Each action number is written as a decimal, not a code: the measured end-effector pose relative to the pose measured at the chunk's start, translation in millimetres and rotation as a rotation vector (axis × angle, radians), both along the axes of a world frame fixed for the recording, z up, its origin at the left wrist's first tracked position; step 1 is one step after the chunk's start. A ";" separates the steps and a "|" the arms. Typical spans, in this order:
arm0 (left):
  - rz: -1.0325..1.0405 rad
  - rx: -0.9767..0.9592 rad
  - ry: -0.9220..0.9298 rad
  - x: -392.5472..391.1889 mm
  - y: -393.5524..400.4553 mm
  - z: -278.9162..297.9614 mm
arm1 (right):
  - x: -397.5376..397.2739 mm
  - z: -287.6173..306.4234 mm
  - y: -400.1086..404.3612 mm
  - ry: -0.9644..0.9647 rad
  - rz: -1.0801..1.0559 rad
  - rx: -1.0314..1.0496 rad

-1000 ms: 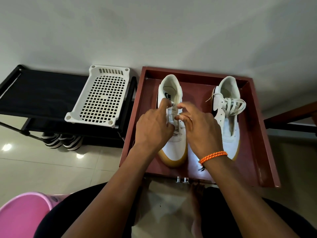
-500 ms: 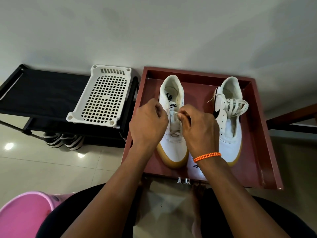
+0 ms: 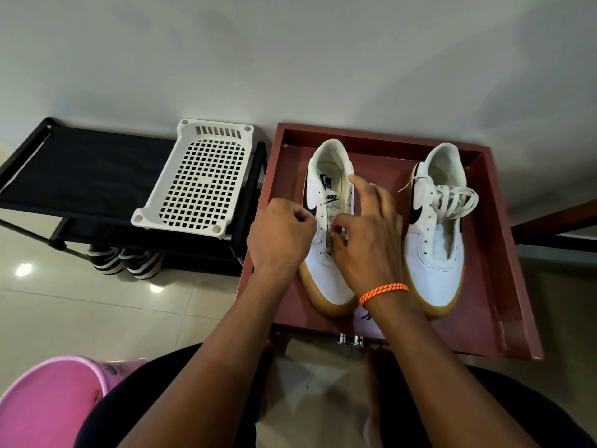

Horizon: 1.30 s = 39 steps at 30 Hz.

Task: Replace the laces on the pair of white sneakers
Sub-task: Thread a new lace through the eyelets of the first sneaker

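Two white sneakers with gum soles stand in a dark red tray (image 3: pixel 504 286). The left sneaker (image 3: pixel 326 176) has its eyelets mostly bare. My left hand (image 3: pixel 279 234) is curled against the shoe's left side; what it holds is hidden. My right hand (image 3: pixel 368 234) pinches a white lace (image 3: pixel 329 236) over the tongue with thumb and fingers, the index finger raised. The right sneaker (image 3: pixel 436 253) has a loose white lace (image 3: pixel 452 202) bunched near its top eyelets, lower eyelets bare.
A white perforated plastic basket (image 3: pixel 200 185) lies on a black shoe rack (image 3: pixel 80 176) at the left, with striped shoes (image 3: pixel 126 260) beneath. A pink bucket (image 3: pixel 48 405) is at the bottom left. A wall stands behind the tray, tiled floor around it.
My left hand has slid off the top of the left sneaker to its left side. My right hand stays over the tongue and has lifted its index finger.
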<state>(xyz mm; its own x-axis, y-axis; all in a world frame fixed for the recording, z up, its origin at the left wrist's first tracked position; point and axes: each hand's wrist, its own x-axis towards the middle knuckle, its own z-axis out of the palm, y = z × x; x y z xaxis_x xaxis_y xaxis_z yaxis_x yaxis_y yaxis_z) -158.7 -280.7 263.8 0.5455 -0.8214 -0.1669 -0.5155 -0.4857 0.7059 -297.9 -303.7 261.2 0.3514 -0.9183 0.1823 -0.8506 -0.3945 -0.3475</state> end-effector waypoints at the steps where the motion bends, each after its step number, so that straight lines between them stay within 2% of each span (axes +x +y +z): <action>1: -0.002 0.002 0.011 0.8 -0.1 0.2 | -1.0 -1.9 -0.9 -0.002 0.003 0.021; 4: -0.009 0.006 0.036 0.1 0.1 1.3 | -1.3 -6.8 -0.9 -0.036 -0.017 0.057; 10: -0.059 0.017 0.049 2.1 0.8 5.4 | 5.2 -17.5 -2.9 -0.259 -0.084 0.146; 16: -0.124 0.032 -0.133 -1.4 2.4 5.2 | 2.5 -7.7 0.9 0.099 -0.084 0.067; 18: -0.155 0.036 -0.176 -2.2 2.8 3.7 | 2.9 -9.1 0.6 0.113 -0.072 0.065; 22: -0.184 0.008 -0.171 -1.0 0.1 -0.5 | 2.4 -9.2 -0.8 0.001 -0.068 0.152; 24: -0.185 -0.028 -0.033 3.5 -2.0 -0.6 | -0.6 -4.8 -1.4 -0.012 -0.068 0.167; 26: -0.151 -0.095 0.261 10.6 -3.8 3.9 | -2.9 -1.1 -2.1 -0.029 -0.064 0.183; 30: -0.098 -0.258 0.979 19.0 -4.0 24.4 | -4.5 0.1 -3.3 -0.033 -0.059 0.225; 32: -0.080 -0.333 1.222 21.7 -3.0 32.0 | -5.2 -0.2 -5.0 -0.053 -0.061 0.246; 33: -0.075 -0.348 1.269 23.3 -3.7 33.2 | -5.8 -0.2 -5.8 -0.067 -0.059 0.256; 34: -0.066 -0.337 1.243 25.0 -4.4 32.6 | -6.3 -0.4 -6.6 -0.085 -0.055 0.268; 35: -0.065 -0.305 1.125 25.5 -4.5 31.3 | -6.9 -0.5 -7.3 -0.107 -0.051 0.280; 36: -0.085 -0.253 0.896 26.6 -5.2 25.5 | -7.5 -0.3 -7.8 -0.124 -0.045 0.290; 37: -0.153 -0.185 0.592 26.8 -5.7 18.4 | -8.0 -0.5 -8.4 -0.128 -0.040 0.294; 39: -0.339 0.010 0.038 23.4 -2.2 1.5 | -9.6 -1.4 -9.9 -0.098 -0.038 0.284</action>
<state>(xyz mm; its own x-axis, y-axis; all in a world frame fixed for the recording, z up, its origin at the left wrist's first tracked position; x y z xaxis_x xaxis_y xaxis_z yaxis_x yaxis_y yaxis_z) -135.3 -282.8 265.4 0.2344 -0.9531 -0.1913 -0.6222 -0.2983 0.7238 -307.4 -313.6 259.7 0.3096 -0.9494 -0.0525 -0.8197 -0.2385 -0.5209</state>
